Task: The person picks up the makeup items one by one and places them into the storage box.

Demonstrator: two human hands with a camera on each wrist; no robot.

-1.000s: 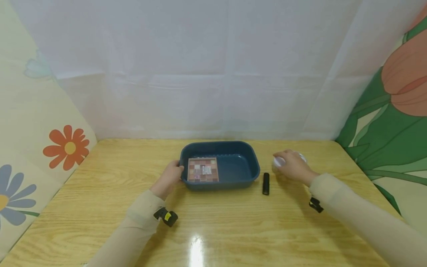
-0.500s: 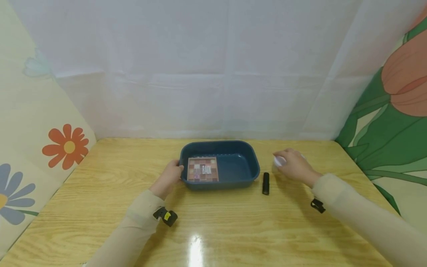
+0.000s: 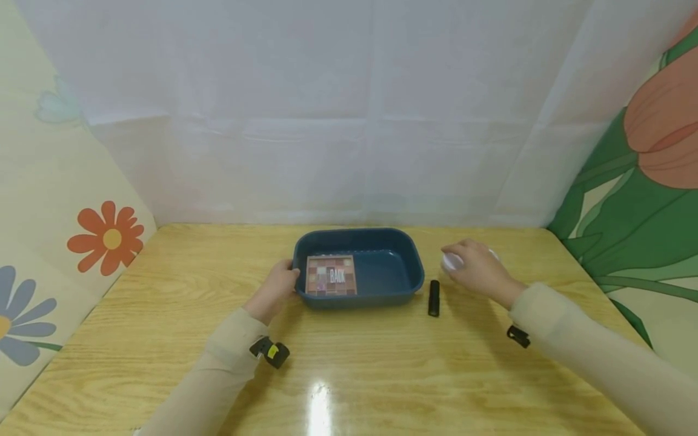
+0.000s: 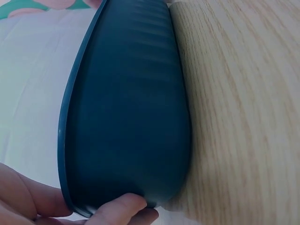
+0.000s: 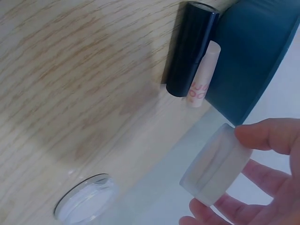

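Observation:
My left hand [image 3: 276, 290] grips the left end of a dark blue plastic tub [image 3: 360, 301], its thumb [image 4: 121, 206] against the outer wall in the left wrist view. Inside the tub's left half lies an eyeshadow palette [image 3: 330, 277] marked "BACK". To the right of the tub, my right hand [image 3: 481, 272] pinches a round, shallow, whitish translucent jar [image 5: 216, 164] between thumb and fingers, tilted on edge above the table in the right wrist view. Below it in that view, a second round clear-and-white container [image 5: 88, 199] rests on the table; my hand mostly covers it in the head view.
A black cylindrical tube [image 3: 434, 298] lies beside the tub's right end. Close along it in the right wrist view is a slim pale pink tube [image 5: 204, 75] with red lettering. The wooden table [image 3: 382, 369] backs onto a white cloth [image 3: 349, 121].
My right hand has moved slightly to the left with the round jar pinched in it. The left hand keeps its grip on the tub, and the palette stays in place.

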